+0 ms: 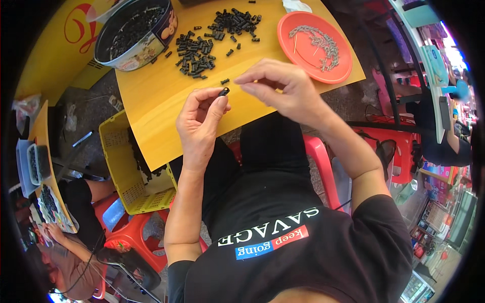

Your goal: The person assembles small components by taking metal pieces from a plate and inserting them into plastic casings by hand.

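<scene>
Holding a small black plastic cylinder with a hollow end [224, 91] in the left hand [198, 121], clamped between thumb and bent forefinger, over the near part of the smooth yellow table [151, 111]. Hovering just to the right of the cylinder, apart from it, with the right hand [288, 91], tips of thumb and forefinger close together; too small to make out any tiny part between them. Working before loose heaps of similar black pieces [196, 59], with a single matching piece [225, 81] just beyond the held one, and a round red plastic plate [303, 61] farther right, bearing an arc of small grey metallic-looking parts [331, 50]. Judging by the layout, probably at the step of fitting a grey part to one cylinder. Next, likely calls for keeping the left pinch steady, turning the hollow end toward the right fingertips, and bringing both together gently.
</scene>
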Demonstrator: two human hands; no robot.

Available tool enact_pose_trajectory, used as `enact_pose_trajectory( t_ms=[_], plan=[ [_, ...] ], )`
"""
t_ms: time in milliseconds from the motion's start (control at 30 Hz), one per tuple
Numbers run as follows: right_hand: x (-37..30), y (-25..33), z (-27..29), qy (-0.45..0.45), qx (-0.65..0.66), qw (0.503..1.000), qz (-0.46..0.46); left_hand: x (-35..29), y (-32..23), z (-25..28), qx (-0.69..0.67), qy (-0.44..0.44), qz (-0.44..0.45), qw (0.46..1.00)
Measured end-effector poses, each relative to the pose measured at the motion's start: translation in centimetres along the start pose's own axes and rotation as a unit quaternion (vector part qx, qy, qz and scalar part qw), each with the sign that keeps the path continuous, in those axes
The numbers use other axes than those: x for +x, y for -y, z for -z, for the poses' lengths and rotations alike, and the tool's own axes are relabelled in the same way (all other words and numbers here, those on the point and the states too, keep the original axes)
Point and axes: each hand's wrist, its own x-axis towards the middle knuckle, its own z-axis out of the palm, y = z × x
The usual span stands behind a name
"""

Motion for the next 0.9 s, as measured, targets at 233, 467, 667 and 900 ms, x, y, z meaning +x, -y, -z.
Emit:
enact_pose_trajectory(
  t_ms=[233, 467, 667, 900],
  plan=[
    [-0.2, -0.1, -3.0, -0.006, 0.170, 0.977, -0.131, 0.0, 0.2, 0.4, -0.008, 0.007, -0.013, 1.000],
    [0.0, 0.2, -3.0, -0.016, 0.293, 0.935, -0.201, 0.1, 0.0, 0.5, -0.010, 0.021, -0.017, 1.000],
    [-0.1, -0.1, -3.3, -0.023, 0.295, 0.932, -0.208, 0.1, -0.1, 0.4, -0.020, 0.022, -0.025, 0.999],
    [-0.2, -1.0, -3.5, -0.052, -0.151, 0.974, 0.159, 0.2, 0.2, 0.5, -0.038, 0.017, -0.030, 0.999]
  ],
)
